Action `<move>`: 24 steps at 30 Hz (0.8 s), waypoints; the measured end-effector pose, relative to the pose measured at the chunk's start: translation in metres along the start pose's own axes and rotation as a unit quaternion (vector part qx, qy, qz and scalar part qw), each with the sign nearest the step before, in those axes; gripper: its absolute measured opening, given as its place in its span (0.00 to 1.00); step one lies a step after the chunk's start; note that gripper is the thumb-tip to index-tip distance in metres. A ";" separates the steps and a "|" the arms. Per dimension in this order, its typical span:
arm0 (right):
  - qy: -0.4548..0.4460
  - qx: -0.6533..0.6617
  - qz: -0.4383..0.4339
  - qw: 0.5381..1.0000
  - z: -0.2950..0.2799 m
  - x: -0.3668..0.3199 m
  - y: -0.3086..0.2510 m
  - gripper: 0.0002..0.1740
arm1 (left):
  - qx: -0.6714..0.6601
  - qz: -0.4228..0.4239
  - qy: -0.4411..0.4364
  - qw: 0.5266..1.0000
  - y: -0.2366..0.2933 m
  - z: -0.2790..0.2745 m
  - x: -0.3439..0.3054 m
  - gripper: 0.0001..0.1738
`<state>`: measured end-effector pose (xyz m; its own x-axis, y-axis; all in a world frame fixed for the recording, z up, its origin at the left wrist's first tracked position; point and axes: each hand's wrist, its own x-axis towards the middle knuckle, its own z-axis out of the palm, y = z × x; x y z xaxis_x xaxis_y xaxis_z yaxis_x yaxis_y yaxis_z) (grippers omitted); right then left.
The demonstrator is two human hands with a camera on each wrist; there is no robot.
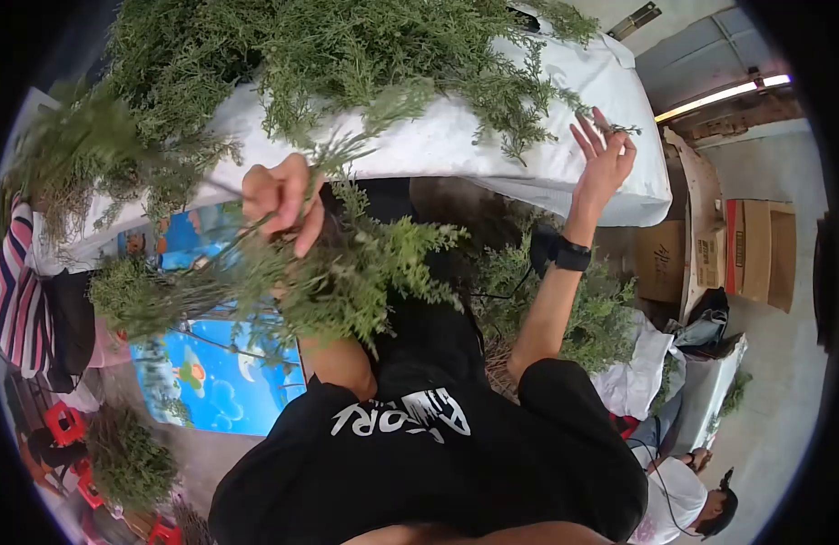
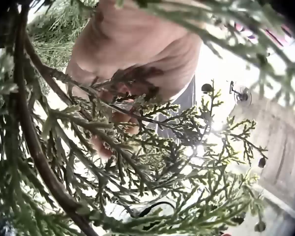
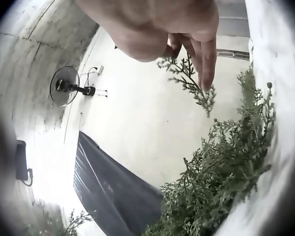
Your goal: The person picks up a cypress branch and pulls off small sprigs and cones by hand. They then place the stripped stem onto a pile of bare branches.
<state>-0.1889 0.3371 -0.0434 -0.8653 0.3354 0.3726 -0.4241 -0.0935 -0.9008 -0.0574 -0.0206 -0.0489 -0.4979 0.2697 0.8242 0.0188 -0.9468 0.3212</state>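
Black shirt (image 1: 429,463), white lettering; evergreen bunch (image 1: 347,291) at the left hand (image 1: 285,200), sprig (image 3: 189,83) at the right (image 1: 606,168)

Bunch: leafy, thin-stemmed, before the near edge of the white cover (image 1: 619,86); left hand, fingers curled round its stems. Sprig: small, feathery, above the cover; right hand raised, thumb and finger pinching it, other fingers extended. Dark band (image 1: 574,255) on the right wrist. Evergreen pile (image 1: 347,45): heaped, scale-leaved, on the wrinkled cover. Cardboard box (image 1: 769,254): brown, red-edged, contents not discernible. Printed sheet (image 1: 224,381): blue, smooth.
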 end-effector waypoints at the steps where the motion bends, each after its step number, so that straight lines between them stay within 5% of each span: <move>1: -0.007 -0.018 -0.014 1.000 0.002 0.001 -0.009 0.14 | 0.065 0.016 0.062 0.996 -0.003 0.005 -0.005 0.07; 4: -0.029 -0.014 -0.016 0.999 0.019 -0.018 -0.039 0.11 | 0.215 0.013 0.219 0.952 -0.010 0.034 0.006 0.06; 7: -0.021 0.019 0.039 0.999 0.038 -0.047 -0.073 0.10 | 0.353 0.006 0.252 0.901 -0.019 0.039 0.014 0.07; 10: -0.061 0.075 0.084 0.992 0.042 -0.064 -0.087 0.13 | 0.394 -0.089 0.332 0.853 -0.022 0.061 0.032 0.09; 16: -0.080 0.083 0.167 0.979 0.076 -0.110 -0.138 0.26 | 0.404 -0.099 0.346 0.841 -0.028 0.080 0.044 0.07; 19: -0.117 0.282 0.181 0.935 0.071 -0.113 -0.139 0.33 | 0.425 -0.080 0.370 0.823 -0.031 0.084 0.046 0.09; 20: -0.210 0.314 0.172 0.910 0.066 -0.109 -0.138 0.45 | 0.428 -0.079 0.389 0.812 -0.033 0.090 0.049 0.09; 23: -0.301 0.493 0.190 0.794 0.063 -0.106 -0.126 0.50 | 0.448 -0.074 0.415 0.788 -0.038 0.098 0.055 0.11; 24: -0.279 0.451 0.168 0.831 0.062 -0.110 -0.125 0.47 | 0.457 -0.071 0.420 0.781 -0.039 0.100 0.055 0.12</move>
<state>-0.0570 0.2536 0.0418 -0.8578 -0.3154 0.4058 0.0565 -0.8427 -0.5353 0.0010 0.0485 0.0310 -0.9370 -0.2128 0.2770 0.3318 -0.2948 0.8961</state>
